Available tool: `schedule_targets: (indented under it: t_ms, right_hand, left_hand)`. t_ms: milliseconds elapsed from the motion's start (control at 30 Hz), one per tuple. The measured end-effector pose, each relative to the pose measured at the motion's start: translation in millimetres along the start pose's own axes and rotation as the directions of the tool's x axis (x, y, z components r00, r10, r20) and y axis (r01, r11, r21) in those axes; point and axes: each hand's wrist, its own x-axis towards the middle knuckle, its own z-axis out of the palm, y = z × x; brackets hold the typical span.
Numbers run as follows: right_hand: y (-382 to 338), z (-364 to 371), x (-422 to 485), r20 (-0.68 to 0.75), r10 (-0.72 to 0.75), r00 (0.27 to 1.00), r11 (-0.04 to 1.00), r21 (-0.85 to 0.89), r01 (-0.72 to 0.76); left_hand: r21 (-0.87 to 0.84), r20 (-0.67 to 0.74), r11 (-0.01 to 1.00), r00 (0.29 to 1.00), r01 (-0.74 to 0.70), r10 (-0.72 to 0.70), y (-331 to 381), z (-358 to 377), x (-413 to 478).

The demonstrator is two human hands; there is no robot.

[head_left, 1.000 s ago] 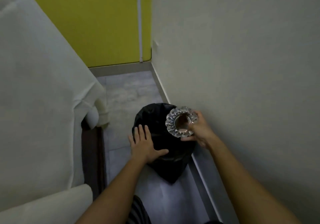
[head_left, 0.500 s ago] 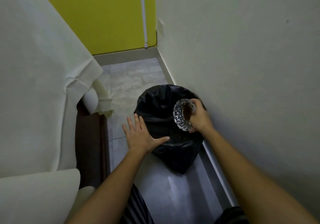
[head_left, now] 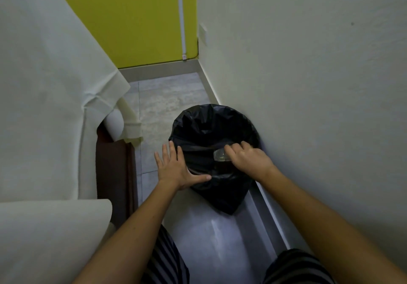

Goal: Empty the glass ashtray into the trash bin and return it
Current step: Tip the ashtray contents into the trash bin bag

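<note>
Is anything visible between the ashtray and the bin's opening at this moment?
Nothing visible. The right hand holds the glass ashtray tipped directly over the open mouth of the trash bin, whose black liner is spread wide. The left hand rests on the bin's near-left rim, outside the opening.

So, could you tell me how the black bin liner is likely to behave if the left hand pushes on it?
The black bin liner looks thin and creased, so it would probably crumple and slide. Under the left hand it likely gives little support alone.
</note>
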Motion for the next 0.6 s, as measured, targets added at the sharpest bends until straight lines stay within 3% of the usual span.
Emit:
schedule_targets:
  t_ms: [133, 300, 467, 600]
  right_hand:
    - [3.6, 2.3, -9.6, -0.040, -0.135, 0.990, 0.990, -0.045, 0.134]
    - [8.2, -7.6, -0.8, -0.091, 0.072, 0.993, 0.996, -0.037, -0.076]
    - [-1.6, -2.5, -20.5, -0.093, -0.068, 0.993, 0.997, -0.046, 0.064]
    - [11.6, -15.0, -4.4, -0.148, 0.007, 0.989, 0.998, -0.058, -0.016]
  left_hand:
    - [-0.007, 0.018, 1.000, 1.000, 0.024, -0.024, 3.9, -1.3, -2.9]
    - [-0.031, 0.027, 0.999, 0.999, 0.023, -0.022, 6.1, -1.9, -2.7]
    - [-0.038, 0.019, 0.999, 1.000, 0.023, -0.022, 6.0, -2.2, -5.0]
    - [-0.077, 0.011, 0.996, 0.999, 0.045, -0.045, 11.0, -8.5, -1.9]
